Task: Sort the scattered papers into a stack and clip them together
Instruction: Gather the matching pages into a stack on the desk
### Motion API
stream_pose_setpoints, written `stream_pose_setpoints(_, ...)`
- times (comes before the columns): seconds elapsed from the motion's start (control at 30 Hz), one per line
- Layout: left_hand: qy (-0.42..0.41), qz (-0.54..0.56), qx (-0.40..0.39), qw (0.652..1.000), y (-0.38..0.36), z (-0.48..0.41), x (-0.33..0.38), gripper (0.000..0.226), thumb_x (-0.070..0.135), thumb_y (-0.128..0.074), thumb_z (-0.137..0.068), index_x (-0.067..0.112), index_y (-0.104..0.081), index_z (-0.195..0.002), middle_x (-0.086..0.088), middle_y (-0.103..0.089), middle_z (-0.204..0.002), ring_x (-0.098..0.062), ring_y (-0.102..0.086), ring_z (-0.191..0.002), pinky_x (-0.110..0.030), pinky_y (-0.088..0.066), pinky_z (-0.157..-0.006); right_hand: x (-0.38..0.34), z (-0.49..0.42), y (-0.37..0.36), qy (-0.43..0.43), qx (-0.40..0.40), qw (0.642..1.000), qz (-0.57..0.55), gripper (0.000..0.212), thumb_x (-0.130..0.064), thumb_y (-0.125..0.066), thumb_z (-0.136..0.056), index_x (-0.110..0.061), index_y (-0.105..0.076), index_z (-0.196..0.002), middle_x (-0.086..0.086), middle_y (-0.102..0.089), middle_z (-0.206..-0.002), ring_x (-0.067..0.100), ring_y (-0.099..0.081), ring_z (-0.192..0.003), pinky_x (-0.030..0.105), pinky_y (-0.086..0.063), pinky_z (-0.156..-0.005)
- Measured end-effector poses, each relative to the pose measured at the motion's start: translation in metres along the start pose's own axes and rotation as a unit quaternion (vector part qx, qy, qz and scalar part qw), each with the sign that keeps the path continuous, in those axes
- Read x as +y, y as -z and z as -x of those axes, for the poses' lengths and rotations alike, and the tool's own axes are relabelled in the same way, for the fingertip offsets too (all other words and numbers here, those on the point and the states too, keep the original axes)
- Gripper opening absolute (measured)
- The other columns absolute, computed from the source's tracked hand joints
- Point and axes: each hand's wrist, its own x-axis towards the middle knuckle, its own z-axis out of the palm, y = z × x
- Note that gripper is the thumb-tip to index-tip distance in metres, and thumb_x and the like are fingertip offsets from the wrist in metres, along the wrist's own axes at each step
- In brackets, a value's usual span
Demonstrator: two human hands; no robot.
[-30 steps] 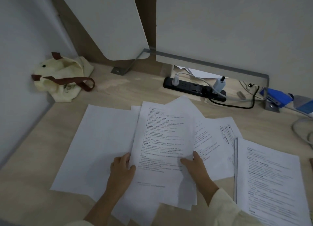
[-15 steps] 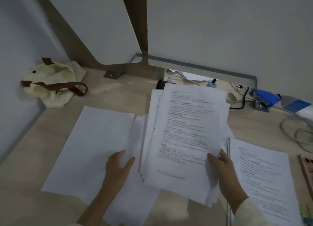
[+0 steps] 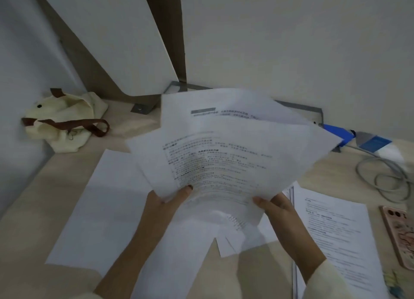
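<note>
White printed sheets (image 3: 224,159) fan out in the middle of the frame, held above the wooden desk (image 3: 33,209) by both hands. The left hand (image 3: 165,204) pinches their lower left edge with its thumb on top, and the right hand (image 3: 280,209) clasps the lower right edge. A blank sheet (image 3: 107,209) lies on the desk at lower left, a printed stack (image 3: 336,231) lies at lower right beside a pink phone (image 3: 401,236), and a cream bag (image 3: 65,121) sits at upper left.

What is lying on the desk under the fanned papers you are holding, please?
Under the fanned papers, loose white sheets lie flat on the desk; whatever sits farther back behind the fan is covered.
</note>
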Motion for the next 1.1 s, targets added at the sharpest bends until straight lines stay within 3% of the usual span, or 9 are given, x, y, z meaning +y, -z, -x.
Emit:
stream_pose_setpoints(0.1,-0.020,-0.017,-0.012,1.000,0.012,0.002,-0.002,0.035,0.005,-0.071,-0.075,0.034,-0.060,-0.092,0.036,-0.067,-0.076,0.017,-0.062,-0.078,-0.003,-0.049,-0.067,-0.002,-0.002,-0.005,0.004,0.002,1.000,-0.002,0.031,-0.004,-0.056,-0.084,-0.025,-0.062,-0.106,-0.017,-0.073,-0.098,-0.003,-0.065,-0.090,0.007,-0.050,-0.067)
stream_pose_setpoints(0.2,-0.004,-0.047,-0.035,0.998,0.020,0.001,-0.014,0.043,0.024,-0.070,-0.066,0.038,-0.053,-0.103,0.023,-0.068,-0.097,0.015,-0.060,-0.089,-0.008,-0.051,-0.078,0.002,-0.001,-0.007,-0.002,-0.004,1.000,-0.002,0.033,-0.007,-0.066,-0.079,-0.027,-0.060,-0.105,-0.012,-0.071,-0.101,-0.003,-0.066,-0.089,0.008,-0.051,-0.066)
stream_pose_setpoints(0.37,0.024,-0.010,-0.091,0.996,0.017,0.002,-0.030,0.047,0.020,-0.059,-0.067,0.033,-0.052,-0.111,0.016,-0.061,-0.111,0.014,-0.060,-0.092,-0.004,-0.048,-0.073,0.010,-0.003,-0.021,-0.006,0.010,1.000,0.027,0.023,-0.014,-0.062,-0.083,-0.032,-0.059,-0.096,-0.016,-0.067,-0.097,-0.008,-0.064,-0.081,0.014,-0.051,-0.068)
stream_pose_setpoints(0.53,0.037,-0.173,-0.064,0.982,0.029,-0.008,-0.056,0.036,0.026,-0.050,-0.072,0.029,-0.048,-0.108,0.006,-0.054,-0.117,-0.016,-0.049,-0.116,-0.023,-0.042,-0.085,0.011,-0.006,-0.013,0.009,0.096,0.995,0.012,0.022,-0.021,-0.062,-0.083,-0.021,-0.063,-0.105,-0.010,-0.068,-0.101,-0.001,-0.065,-0.085,0.013,-0.049,-0.068)
stream_pose_setpoints(0.63,0.059,-0.402,0.027,0.913,0.043,-0.013,-0.081,0.056,0.036,-0.059,-0.083,0.017,-0.038,-0.132,-0.005,-0.036,-0.142,-0.024,-0.035,-0.131,-0.038,-0.041,-0.096,0.019,-0.009,-0.002,-0.022,0.106,0.994,0.025,0.029,-0.019,-0.057,-0.087,-0.015,-0.059,-0.116,-0.004,-0.068,-0.105,0.013,-0.065,-0.095,0.028,-0.049,-0.080)
stream_pose_setpoints(0.77,0.136,-0.590,-0.018,0.796,0.047,-0.015,-0.103,0.085,0.051,-0.045,-0.086,0.008,-0.002,-0.146,-0.018,0.001,-0.156,-0.032,-0.004,-0.144,-0.043,-0.026,-0.112,0.049,-0.016,0.003,-0.109,0.089,0.986,0.087,0.027,-0.009,-0.050,-0.092,-0.012,-0.053,-0.118,0.010,-0.063,-0.110,0.028,-0.060,-0.098,0.041,-0.046,-0.089)
stream_pose_setpoints(0.93,0.153,-0.671,-0.039,0.724,0.035,-0.023,-0.108,0.083,0.043,-0.038,-0.091,0.004,0.013,-0.144,-0.030,0.003,-0.152,-0.039,-0.004,-0.143,-0.038,-0.042,-0.101,0.078,-0.015,0.000,-0.163,0.070,0.977,0.120,0.016,-0.009,-0.048,-0.092,-0.009,-0.055,-0.107,0.005,-0.066,-0.093,0.017,-0.061,-0.078,0.021,-0.052,-0.059)
stream_pose_setpoints(1.0,0.156,-0.689,-0.052,0.706,0.037,-0.026,-0.109,0.082,0.037,-0.042,-0.092,-0.001,0.009,-0.144,-0.035,-0.004,-0.150,-0.042,-0.012,-0.141,-0.034,-0.047,-0.095,0.085,-0.015,-0.003,-0.167,0.072,0.976,0.122,0.019,-0.010,-0.049,-0.092,-0.008,-0.055,-0.110,0.004,-0.065,-0.093,0.020,-0.062,-0.081,0.018,-0.052,-0.056)
stream_pose_setpoints(1.1,0.115,-0.690,-0.076,0.710,0.046,-0.028,-0.102,0.080,0.018,-0.076,-0.068,-0.016,-0.038,-0.129,-0.048,-0.043,-0.123,-0.051,-0.054,-0.112,-0.033,-0.057,-0.058,0.096,-0.016,-0.005,-0.171,0.087,0.975,0.116,0.029,-0.009,-0.049,-0.091,-0.008,-0.047,-0.120,0.013,-0.061,-0.111,0.030,-0.061,-0.097,0.036,-0.053,-0.077)
